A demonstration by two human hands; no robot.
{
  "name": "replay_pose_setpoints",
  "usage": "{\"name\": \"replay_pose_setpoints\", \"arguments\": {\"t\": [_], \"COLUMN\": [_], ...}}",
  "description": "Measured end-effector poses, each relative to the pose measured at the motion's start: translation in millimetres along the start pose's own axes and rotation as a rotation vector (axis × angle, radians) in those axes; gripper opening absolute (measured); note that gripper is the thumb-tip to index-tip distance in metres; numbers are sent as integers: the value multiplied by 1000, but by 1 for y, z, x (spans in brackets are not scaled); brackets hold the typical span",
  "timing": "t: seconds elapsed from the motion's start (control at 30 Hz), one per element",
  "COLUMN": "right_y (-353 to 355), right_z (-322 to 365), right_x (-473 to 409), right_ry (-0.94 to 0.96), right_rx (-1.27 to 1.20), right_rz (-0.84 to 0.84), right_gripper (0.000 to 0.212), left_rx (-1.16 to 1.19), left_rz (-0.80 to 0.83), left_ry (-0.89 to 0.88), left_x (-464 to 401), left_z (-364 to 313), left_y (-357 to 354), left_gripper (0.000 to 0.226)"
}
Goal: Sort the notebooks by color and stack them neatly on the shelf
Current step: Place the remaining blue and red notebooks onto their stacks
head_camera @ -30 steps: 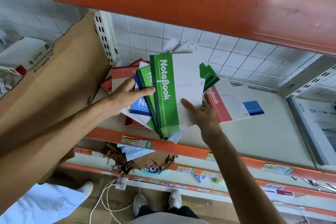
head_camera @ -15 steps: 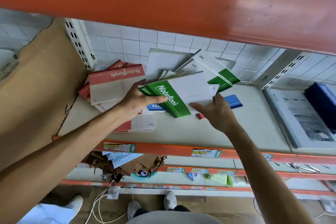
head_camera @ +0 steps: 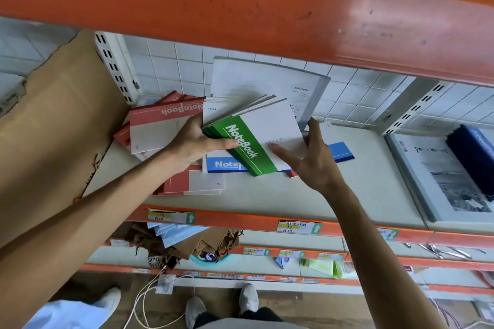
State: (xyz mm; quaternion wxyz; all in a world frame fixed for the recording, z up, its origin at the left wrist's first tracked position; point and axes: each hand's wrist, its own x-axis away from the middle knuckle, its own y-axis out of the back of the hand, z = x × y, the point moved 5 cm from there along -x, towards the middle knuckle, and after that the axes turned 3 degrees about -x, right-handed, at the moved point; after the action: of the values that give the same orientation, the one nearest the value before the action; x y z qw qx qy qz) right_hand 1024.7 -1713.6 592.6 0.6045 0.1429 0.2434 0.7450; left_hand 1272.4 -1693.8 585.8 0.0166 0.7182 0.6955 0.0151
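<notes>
Green notebooks (head_camera: 250,147), a small stack with white covers and green "NoteBook" spine bands, held tilted above the shelf (head_camera: 267,195) at mid-frame. Left hand (head_camera: 196,143) gripping the stack at its left edge, thumb laid across the top cover toward the green band, fingers hidden underneath. Right hand (head_camera: 311,157) at the stack's right side, fingers spread and straight, thumb touching the top cover near the lower right corner, index tip up by the far corner; not curled round anything. Exact count in the stack unclear, only page edges fanned at the top. Blue notebook (head_camera: 227,164) lying flat beneath the stack, title cut off at "Note" by the green one. Second blue notebook (head_camera: 340,151) mostly hidden behind the right hand, only a blue band showing. Red notebooks (head_camera: 163,125) piled loosely at the left, top one upside down, lower ones mostly covered; another red notebook (head_camera: 197,181) partly under the left wrist. Grey-edged notebook (head_camera: 267,80) leaning against the tiled wall (head_camera: 171,67), lower part blocked by the held stack. Cardboard sheet (head_camera: 58,115) at far left. Orange upper shelf beam (head_camera: 240,2) blocking the top of the view. Framed print (head_camera: 454,179) at right, cut off by the frame edge, text unreadable.
</notes>
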Motion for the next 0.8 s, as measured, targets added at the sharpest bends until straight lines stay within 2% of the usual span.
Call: {"name": "replay_pose_setpoints", "arguments": {"t": [0.13, 0.3, 0.43, 0.5, 0.6, 0.7, 0.8], "right_y": [-2, 3, 4, 3, -5, -9, -11], "right_z": [-2, 1, 2, 0, 0, -4, -5], "right_x": [2, 12, 17, 15, 12, 11, 10], "right_ry": [31, 134, 261, 287, 296, 279, 277], "right_rx": [-74, -158, -160, -75, 31, 134, 245], "right_rz": [-27, -78, -73, -49, -8, -16, -22], "right_gripper": [80, 98, 80, 72, 61, 64, 62], "left_rx": [37, 83, 105, 25, -215, -456, -518], "left_rz": [27, 99, 278, 307, 255, 256, 291], "left_ry": [3, 22, 45, 41, 31, 29, 34], "left_x": [1, 2, 5, 5, 2, -2, 0], "left_z": [3, 5, -2, -4, -5, -4, 2], "left_y": [3, 3, 8, 11, 18, 28, 34], "left_gripper": [55, 68, 74, 68, 69, 71, 74]}}
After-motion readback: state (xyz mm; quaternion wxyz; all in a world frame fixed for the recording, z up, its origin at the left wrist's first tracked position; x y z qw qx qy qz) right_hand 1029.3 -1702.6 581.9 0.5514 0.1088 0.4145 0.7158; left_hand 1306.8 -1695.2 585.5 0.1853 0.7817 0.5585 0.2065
